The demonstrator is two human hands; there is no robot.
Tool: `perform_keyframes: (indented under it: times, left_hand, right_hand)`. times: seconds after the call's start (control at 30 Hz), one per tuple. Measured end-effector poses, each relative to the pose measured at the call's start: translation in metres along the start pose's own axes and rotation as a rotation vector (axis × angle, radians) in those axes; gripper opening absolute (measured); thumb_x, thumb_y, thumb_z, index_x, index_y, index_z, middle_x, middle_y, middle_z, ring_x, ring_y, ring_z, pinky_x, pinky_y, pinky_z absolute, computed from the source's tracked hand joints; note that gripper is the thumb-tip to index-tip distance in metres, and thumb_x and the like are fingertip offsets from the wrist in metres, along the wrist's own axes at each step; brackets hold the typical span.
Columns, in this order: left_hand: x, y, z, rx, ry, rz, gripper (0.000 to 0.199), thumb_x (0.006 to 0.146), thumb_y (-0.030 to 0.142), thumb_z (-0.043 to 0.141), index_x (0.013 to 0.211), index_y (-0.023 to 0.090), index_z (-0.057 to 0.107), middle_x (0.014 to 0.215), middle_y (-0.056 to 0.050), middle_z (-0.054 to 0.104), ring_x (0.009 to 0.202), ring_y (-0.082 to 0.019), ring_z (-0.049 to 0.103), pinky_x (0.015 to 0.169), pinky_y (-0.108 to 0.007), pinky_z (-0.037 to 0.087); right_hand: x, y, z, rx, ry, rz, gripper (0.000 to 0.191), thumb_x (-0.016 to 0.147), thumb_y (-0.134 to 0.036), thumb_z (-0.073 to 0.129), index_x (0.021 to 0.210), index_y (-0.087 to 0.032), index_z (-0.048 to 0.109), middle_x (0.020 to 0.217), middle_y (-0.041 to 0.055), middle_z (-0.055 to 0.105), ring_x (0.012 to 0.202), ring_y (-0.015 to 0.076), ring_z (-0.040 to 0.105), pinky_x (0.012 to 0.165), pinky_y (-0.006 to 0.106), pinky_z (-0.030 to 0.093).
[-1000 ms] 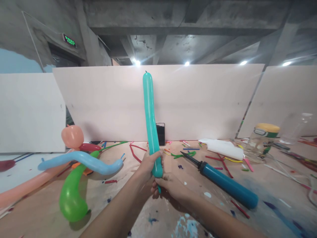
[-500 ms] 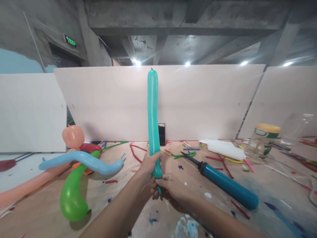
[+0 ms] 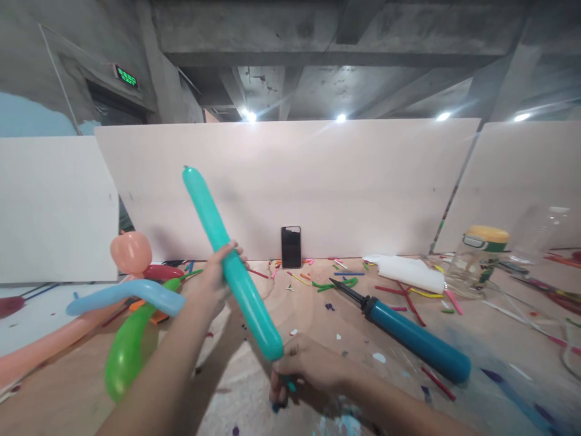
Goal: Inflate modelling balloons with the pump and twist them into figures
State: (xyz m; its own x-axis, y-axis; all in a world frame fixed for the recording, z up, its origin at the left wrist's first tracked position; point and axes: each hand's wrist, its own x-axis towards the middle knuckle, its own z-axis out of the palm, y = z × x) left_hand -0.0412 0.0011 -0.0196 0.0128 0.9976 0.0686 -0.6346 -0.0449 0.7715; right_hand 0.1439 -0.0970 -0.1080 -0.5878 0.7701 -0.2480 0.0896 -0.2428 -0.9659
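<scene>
A long teal modelling balloon [image 3: 249, 297] slants from upper left to lower right in front of me, its knotted tip at the top. My left hand [image 3: 216, 275] is wrapped round its middle. At the lower end, my right hand [image 3: 302, 366] pinches the thin uninflated tail, which pokes out below the fingers. Left of my left forearm lie a light blue balloon [image 3: 131, 292] and a green balloon [image 3: 127, 357], both partly covered by that arm. A blue hand pump [image 3: 417, 339] rests on the table to the right of my right hand.
A phone [image 3: 291, 247] leans against the white board [image 3: 345, 188] at the back. Uninflated balloons and scraps litter the table [image 3: 363, 387]. To the right stand a yellow-lidded cup [image 3: 481, 260] and a clear bottle [image 3: 544, 236], beside a white roll [image 3: 408, 274]. Salmon balloons [image 3: 131, 251] lie left.
The teal balloon has tilted from upright to leaning left. My left hand has slid up to its middle, moving left, while my right hand has dropped slightly with the tail. The phone is now fully visible.
</scene>
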Motion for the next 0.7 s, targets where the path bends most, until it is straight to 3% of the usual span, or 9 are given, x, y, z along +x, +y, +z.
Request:
perform_keyframes:
  times: [0.1, 0.17, 0.5, 0.63, 0.7]
  left_hand:
    - [0.005, 0.043, -0.03, -0.101, -0.078, 0.121, 0.016, 0.068, 0.017, 0.065, 0.072, 0.016, 0.05, 0.058, 0.005, 0.05, 0.048, -0.008, 0.052, 0.048, -0.02, 0.048]
    - [0.004, 0.058, -0.042, -0.095, -0.097, 0.162, 0.017, 0.069, 0.013, 0.064, 0.069, 0.016, 0.047, 0.054, 0.006, 0.045, 0.044, -0.006, 0.048, 0.043, -0.017, 0.043]
    - [-0.005, 0.056, -0.036, -0.118, -0.116, 0.181, 0.021, 0.067, 0.01, 0.061, 0.063, 0.016, 0.041, 0.049, 0.01, 0.035, 0.034, -0.002, 0.036, 0.036, -0.014, 0.036]
    - [-0.006, 0.057, -0.037, -0.119, -0.098, 0.178, 0.023, 0.069, 0.009, 0.059, 0.06, 0.017, 0.039, 0.046, 0.01, 0.033, 0.032, -0.001, 0.032, 0.033, -0.014, 0.033]
    - [-0.009, 0.062, -0.04, -0.094, -0.091, 0.196, 0.017, 0.071, 0.011, 0.059, 0.064, 0.016, 0.043, 0.049, 0.008, 0.038, 0.035, -0.003, 0.037, 0.036, -0.015, 0.037]
  right_hand:
    - [-0.005, -0.005, 0.004, -0.08, -0.161, 0.014, 0.02, 0.066, -0.024, 0.05, 0.056, -0.012, 0.063, 0.058, 0.0021, 0.061, 0.052, 0.0089, 0.054, 0.049, 0.02, 0.031]
    - [-0.005, -0.005, 0.006, -0.023, -0.201, 0.05, 0.021, 0.067, -0.027, 0.051, 0.058, -0.012, 0.063, 0.061, 0.0024, 0.062, 0.051, 0.0099, 0.057, 0.048, 0.02, 0.032]
    - [-0.004, 0.002, 0.014, 0.042, -0.197, 0.063, 0.021, 0.07, -0.027, 0.052, 0.06, -0.012, 0.062, 0.065, 0.0043, 0.065, 0.052, 0.0103, 0.06, 0.044, 0.02, 0.03]
    - [-0.004, 0.003, 0.01, 0.013, -0.215, 0.066, 0.02, 0.07, -0.025, 0.05, 0.06, -0.012, 0.062, 0.065, 0.0043, 0.065, 0.053, 0.0099, 0.06, 0.042, 0.019, 0.029]
    - [-0.006, 0.001, 0.003, -0.027, -0.238, 0.091, 0.02, 0.069, -0.024, 0.05, 0.058, -0.012, 0.062, 0.063, 0.0037, 0.064, 0.052, 0.0094, 0.059, 0.043, 0.018, 0.031]
